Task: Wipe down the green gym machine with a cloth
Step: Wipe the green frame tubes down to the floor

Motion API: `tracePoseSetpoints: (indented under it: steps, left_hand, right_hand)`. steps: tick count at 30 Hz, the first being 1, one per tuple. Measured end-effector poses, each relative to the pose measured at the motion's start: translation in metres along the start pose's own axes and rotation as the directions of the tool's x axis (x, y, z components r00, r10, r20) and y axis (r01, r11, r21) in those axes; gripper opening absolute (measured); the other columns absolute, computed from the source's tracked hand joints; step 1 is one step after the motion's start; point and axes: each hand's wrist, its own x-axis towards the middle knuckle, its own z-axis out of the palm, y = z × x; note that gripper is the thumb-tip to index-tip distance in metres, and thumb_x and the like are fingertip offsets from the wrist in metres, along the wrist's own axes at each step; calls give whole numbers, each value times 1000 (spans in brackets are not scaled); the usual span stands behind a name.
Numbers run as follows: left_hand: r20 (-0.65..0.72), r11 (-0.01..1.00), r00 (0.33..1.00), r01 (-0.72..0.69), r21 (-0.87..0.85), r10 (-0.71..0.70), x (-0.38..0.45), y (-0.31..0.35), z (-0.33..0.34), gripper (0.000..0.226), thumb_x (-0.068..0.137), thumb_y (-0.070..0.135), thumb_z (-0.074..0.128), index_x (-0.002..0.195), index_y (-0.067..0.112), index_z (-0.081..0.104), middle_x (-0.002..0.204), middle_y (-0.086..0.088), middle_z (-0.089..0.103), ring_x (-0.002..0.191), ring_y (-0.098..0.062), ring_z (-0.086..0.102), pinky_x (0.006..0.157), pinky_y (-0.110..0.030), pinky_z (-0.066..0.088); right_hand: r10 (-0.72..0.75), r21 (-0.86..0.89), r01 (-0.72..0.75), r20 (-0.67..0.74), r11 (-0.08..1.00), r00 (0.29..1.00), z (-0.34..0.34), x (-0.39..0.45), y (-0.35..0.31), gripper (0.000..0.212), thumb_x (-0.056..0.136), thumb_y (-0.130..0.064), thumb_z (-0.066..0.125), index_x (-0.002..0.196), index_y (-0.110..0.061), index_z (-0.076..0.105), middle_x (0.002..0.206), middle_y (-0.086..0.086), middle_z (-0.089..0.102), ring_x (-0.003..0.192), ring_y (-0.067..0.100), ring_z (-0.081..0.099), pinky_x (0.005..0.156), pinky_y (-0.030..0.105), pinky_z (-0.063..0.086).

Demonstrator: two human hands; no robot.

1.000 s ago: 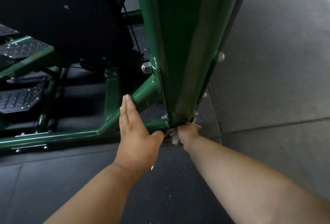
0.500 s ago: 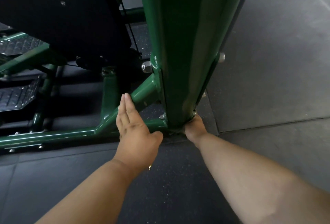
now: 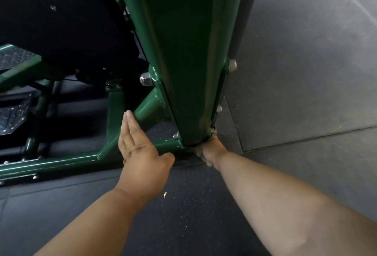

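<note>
The green gym machine's thick upright post point(image 3: 183, 51) fills the middle of the view and meets the floor near its low green frame rail point(image 3: 61, 162). My left hand point(image 3: 140, 153) lies flat with straight fingers on the diagonal brace point(image 3: 149, 108) beside the post. At the foot of the post my right hand point(image 3: 212, 149) grips a pale cloth point(image 3: 199, 151). Only a crumpled edge of the cloth shows under the hand, and the fingers are hidden against the post's base.
A large black panel point(image 3: 61, 21) hangs at upper left over black checker-plate footplates point(image 3: 12, 113). Bolts point(image 3: 145, 79) stick out of the post's sides. Dark rubber floor tiles point(image 3: 306, 72) spread to the right and below.
My right hand has stayed at the post's foot, shifting a little, with the cloth's edge showing again. The left hand has kept its place on the brace. The camera moved slightly closer.
</note>
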Motion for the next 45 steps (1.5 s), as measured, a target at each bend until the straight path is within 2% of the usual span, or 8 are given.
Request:
tracePoseSetpoints:
  steps: [4,10,15,18,22,26,28,45]
  left_hand:
    - [-3,1000,1000,-6,28,6,1,1,1,126,85,11,69,159,31,-32,166,22,-26,155,-7,-21,122,-30,-10]
    - [-13,999,999,30,10,-30,-4,10,5,125,88,17,67,157,30,-36,166,20,-33,155,-10,-28,121,-29,-13]
    - [-32,997,998,60,-56,-62,-7,15,8,120,92,18,64,158,33,-34,164,25,-37,154,-4,-30,122,-28,-10]
    - [-59,962,990,108,-251,-126,-17,25,13,114,94,21,65,162,38,-24,166,28,-29,157,-4,-17,119,-26,-1]
    - [41,819,952,283,-499,-304,-27,48,20,96,92,36,70,168,31,11,174,7,16,156,-13,24,119,-31,23]
    - [188,799,967,247,-549,-171,-29,65,21,32,103,12,59,119,39,62,101,40,71,92,24,60,78,2,39]
    - [212,810,969,227,-541,-130,-29,73,20,41,103,1,52,102,41,60,71,45,64,71,30,57,59,7,37]
    - [204,814,974,194,-547,-95,-31,75,17,46,99,-7,48,103,38,60,71,38,67,70,21,60,61,4,41]
  right_hand:
    - [-32,205,84,-243,975,969,9,-20,0,48,91,-19,53,131,-44,61,111,-10,75,106,22,69,104,46,54]
    - [-167,171,245,-377,954,911,20,-58,-11,61,103,-18,40,154,-52,39,151,-12,55,138,17,53,118,31,38]
    - [-145,160,221,-389,962,910,21,-58,-9,62,109,-15,37,163,-43,27,152,-6,55,136,21,54,108,26,39]
    - [-96,254,219,-421,942,902,13,-48,-20,43,107,-17,37,139,-37,57,123,-5,69,113,24,66,98,34,48]
    - [-135,207,230,-393,951,909,6,-27,-19,28,96,-29,38,107,-34,64,112,0,69,101,23,68,101,48,54]
    - [-153,220,213,-260,952,953,1,-24,-4,41,98,-30,41,128,-51,59,122,-8,72,114,16,68,111,44,50]
    - [-137,202,190,-252,961,958,-3,-25,-2,44,96,-34,41,131,-57,55,127,-11,71,119,16,67,113,45,49]
    - [-363,22,383,-275,923,890,-7,-60,-23,52,90,-37,38,136,-56,54,127,-11,70,119,15,64,107,46,51]
